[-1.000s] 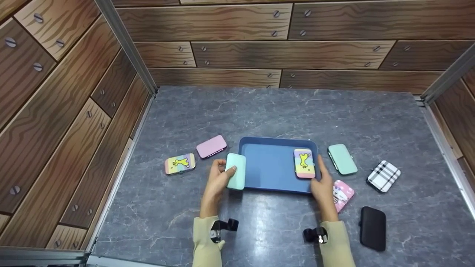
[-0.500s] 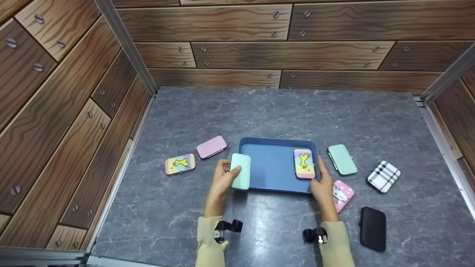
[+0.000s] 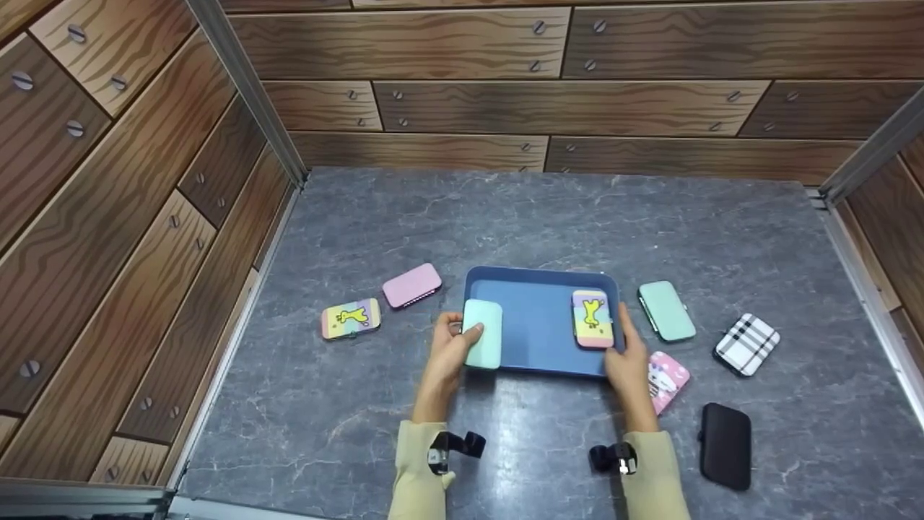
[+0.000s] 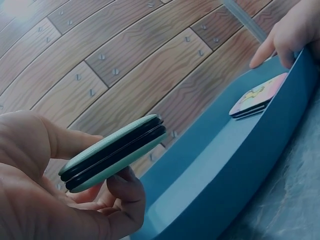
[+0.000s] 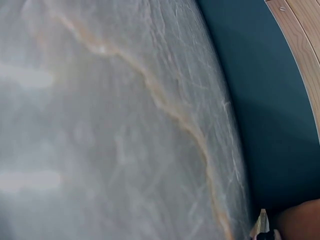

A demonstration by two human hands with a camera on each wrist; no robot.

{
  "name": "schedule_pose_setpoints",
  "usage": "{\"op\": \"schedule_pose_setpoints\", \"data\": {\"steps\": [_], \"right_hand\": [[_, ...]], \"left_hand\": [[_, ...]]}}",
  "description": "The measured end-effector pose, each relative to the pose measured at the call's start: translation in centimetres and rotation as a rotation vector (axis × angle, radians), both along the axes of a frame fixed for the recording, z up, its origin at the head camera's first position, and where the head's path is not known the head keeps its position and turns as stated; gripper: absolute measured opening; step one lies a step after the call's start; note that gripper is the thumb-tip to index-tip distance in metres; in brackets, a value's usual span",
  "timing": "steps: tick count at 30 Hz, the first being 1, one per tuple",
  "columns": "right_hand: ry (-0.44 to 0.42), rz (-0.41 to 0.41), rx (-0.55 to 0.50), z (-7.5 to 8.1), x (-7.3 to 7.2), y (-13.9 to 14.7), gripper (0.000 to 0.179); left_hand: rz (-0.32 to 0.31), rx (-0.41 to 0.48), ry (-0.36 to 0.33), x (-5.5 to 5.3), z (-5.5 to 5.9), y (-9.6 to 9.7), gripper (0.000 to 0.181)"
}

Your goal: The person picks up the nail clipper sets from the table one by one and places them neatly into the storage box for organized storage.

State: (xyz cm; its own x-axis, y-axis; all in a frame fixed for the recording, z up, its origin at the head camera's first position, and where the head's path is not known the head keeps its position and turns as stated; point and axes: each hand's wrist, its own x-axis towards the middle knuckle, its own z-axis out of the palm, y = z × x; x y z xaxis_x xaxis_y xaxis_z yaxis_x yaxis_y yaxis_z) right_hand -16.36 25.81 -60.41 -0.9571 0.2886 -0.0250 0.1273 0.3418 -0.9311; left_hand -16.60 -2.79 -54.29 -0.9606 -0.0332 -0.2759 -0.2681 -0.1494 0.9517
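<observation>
My left hand (image 3: 449,350) pinches a mint green clasp case (image 3: 484,334), thumb on top and fingers beneath. The case is over the left end of a blue tray (image 3: 534,371). From the side, in the left wrist view, the case (image 4: 112,152) shows two pale shells with dark edges between them, raised above the tray rim. My right hand (image 3: 629,365) grips the tray's right end near the front corner, one finger stretched along the wall. Close by that hand, a case with a yellow giraffe (image 3: 593,319) lies in the tray.
Left of the tray lie a pink case (image 3: 412,286) and another giraffe case (image 3: 351,319). On the right are a second mint case (image 3: 665,310), a plaid case (image 3: 748,344), a pink cartoon case (image 3: 668,379) partly behind my hand, and a black case (image 3: 726,445). Wood-patterned walls (image 3: 462,108) surround the table.
My left hand has moved right with the mint case, from the tray's left edge to over its inside. The right hand and tray stay where they were.
</observation>
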Motion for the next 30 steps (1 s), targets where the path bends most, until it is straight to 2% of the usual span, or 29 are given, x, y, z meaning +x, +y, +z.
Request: {"op": "schedule_pose_setpoints", "data": {"steps": [11, 14, 15, 21, 22, 30], "right_hand": [[-0.01, -0.004, 0.011, -0.1, 0.0, 0.1, 0.086], [-0.006, -0.003, 0.011, -0.2, 0.0, 0.1, 0.086], [-0.005, -0.001, 0.01, -0.1, 0.0, 0.1, 0.086], [-0.011, -0.002, 0.016, -0.1, 0.0, 0.0, 0.086], [-0.009, -0.003, 0.018, -0.1, 0.0, 0.0, 0.086], [0.001, -0.005, 0.008, 0.0, 0.0, -0.1, 0.084]], "left_hand": [[0.068, 0.076, -0.007, -0.2, -0.9, 2.1, 0.033], [0.063, 0.076, -0.012, -0.3, -1.1, 2.6, 0.033], [0.058, 0.074, -0.017, -0.1, -0.6, 2.7, 0.032], [0.056, 0.077, -0.032, -0.3, -0.6, 3.2, 0.031], [0.056, 0.079, -0.031, -0.5, -1.0, 3.3, 0.032], [0.047, 0.075, -0.033, -0.8, -1.2, 3.7, 0.033]]}}
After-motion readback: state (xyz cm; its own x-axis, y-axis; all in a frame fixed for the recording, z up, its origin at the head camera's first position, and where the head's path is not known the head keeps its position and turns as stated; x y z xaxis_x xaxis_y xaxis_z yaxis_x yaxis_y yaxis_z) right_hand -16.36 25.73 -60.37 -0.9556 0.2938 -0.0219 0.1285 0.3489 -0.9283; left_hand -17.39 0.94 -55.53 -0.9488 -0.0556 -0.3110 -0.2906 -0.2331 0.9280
